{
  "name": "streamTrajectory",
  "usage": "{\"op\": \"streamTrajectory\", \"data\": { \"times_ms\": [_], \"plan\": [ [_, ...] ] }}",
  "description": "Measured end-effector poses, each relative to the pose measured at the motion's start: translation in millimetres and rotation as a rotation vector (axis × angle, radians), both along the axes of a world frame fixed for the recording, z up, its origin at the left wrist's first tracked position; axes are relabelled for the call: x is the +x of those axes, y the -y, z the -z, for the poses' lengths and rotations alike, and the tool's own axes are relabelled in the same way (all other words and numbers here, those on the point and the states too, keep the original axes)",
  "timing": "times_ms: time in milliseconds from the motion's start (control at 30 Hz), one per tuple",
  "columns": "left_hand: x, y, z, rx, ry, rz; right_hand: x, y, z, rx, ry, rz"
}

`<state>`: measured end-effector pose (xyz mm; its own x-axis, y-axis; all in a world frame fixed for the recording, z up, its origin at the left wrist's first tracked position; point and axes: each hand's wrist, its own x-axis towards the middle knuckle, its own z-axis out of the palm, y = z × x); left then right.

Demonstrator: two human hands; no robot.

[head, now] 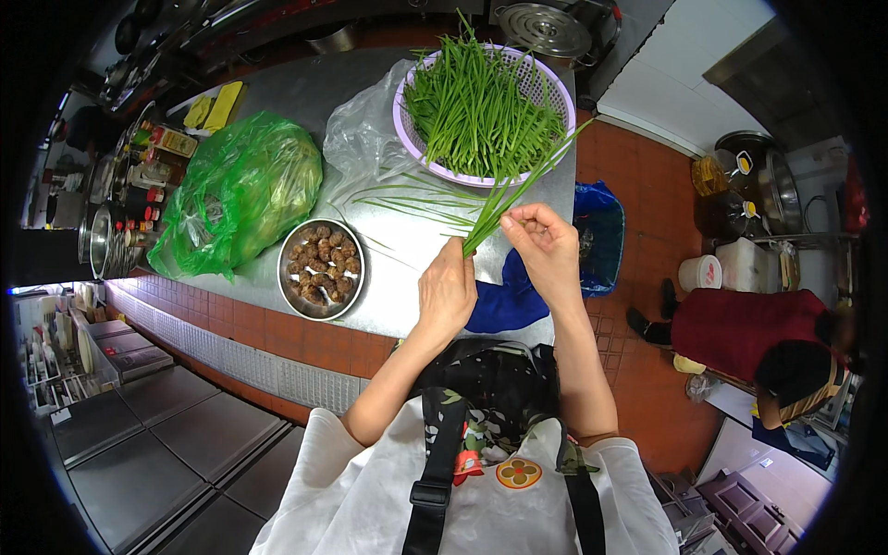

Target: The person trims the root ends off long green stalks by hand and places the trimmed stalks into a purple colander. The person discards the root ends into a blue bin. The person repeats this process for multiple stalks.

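Observation:
My left hand (447,295) is closed around the lower ends of a small bunch of garlic chives (496,205), whose green leaves fan up and to the right. Just right of the stalks is my right hand (544,239), thumb and forefinger brought together; whether a strand is pinched there I cannot tell. Beyond both hands a lilac plastic colander (406,135) holds a large heap of garlic chives (479,111). Some loose chive leaves (416,201) lie on the steel table (395,243). A blue cloth (510,305) lies at the table's near edge by my wrists.
On the left stand a metal bowl (282,267) of small brown taro-like tubers (322,257) and a full green plastic bag (243,187). A clear bag (361,132) touches the colander. A blue-lined bin (610,236) stands right of the table. Another person (749,333) bends over at far right.

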<state>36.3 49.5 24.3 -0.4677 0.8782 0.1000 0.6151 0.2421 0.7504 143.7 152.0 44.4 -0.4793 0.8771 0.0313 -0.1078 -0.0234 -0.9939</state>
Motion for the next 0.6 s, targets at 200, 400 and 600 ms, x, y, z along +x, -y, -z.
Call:
{"op": "streamTrajectory", "data": {
  "times_ms": [200, 400, 600],
  "plan": [
    [-14, 4, 0, -0.030, -0.162, 0.030, 22, -8, -18, 0.397, 0.362, -0.134],
    [-18, 4, -5, -0.056, -0.222, 0.092, 23, 5, -10, 0.647, 0.469, -0.030],
    [-13, 3, -11, -0.091, -0.221, 0.089, 21, 0, -13, 0.496, 0.484, 0.292]
  ]
}}
